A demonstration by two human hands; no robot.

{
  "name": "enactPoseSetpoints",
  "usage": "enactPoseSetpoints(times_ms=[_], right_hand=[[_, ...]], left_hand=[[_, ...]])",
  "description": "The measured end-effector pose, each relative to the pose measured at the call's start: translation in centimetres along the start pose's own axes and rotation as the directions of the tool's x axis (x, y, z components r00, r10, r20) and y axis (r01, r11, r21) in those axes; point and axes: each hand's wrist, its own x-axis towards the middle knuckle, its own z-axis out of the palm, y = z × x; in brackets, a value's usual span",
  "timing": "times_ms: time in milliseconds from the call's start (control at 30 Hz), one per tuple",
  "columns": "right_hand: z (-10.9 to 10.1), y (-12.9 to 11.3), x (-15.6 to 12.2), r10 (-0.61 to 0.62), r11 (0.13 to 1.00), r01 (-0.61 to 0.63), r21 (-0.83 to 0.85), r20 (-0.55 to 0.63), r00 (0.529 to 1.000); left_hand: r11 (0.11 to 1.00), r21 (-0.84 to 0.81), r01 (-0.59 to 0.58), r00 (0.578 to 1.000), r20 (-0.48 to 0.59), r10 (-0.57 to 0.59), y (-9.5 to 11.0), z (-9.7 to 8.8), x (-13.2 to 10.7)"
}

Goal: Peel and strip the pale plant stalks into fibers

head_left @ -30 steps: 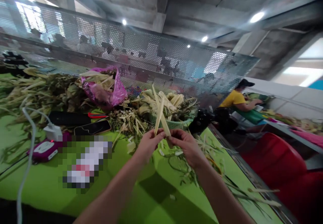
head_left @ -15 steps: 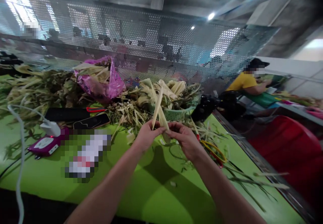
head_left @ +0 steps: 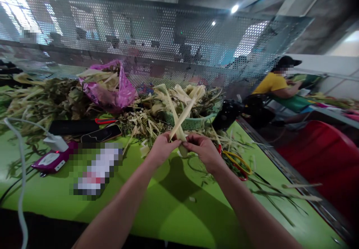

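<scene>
Head cam: left hand (head_left: 162, 151) and right hand (head_left: 206, 153) both have fingers pinched on the low ends of these crossed pale leaf strips (head_left: 178, 123), tips poking up past the fingers. Green basket (head_left: 198, 124) sits just beyond, phone (head_left: 104, 133) way off left.

No text, brand or number can be read; no lettering is resolved on the purple power strip (head_left: 65, 152) behind the table's (head_left: 151, 211) near edge.
</scene>
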Motion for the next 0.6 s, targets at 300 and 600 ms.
enactPoseSetpoints(times_ms=[300,600], right_hand=[[-0.16,0.09,-0.03,-0.016,0.999,0.017,-0.031,0.040,0.999],[0.12,-0.37,-0.32,-0.059,0.998,0.061,-0.016,0.093,0.994]], left_hand=[[1.000,0.001,-0.016,0.998,0.068,0.016,-0.24,0.04,0.02],[1.000,0.009,0.003,0.999,-0.033,-0.002,0.23,-0.28,0.08]])
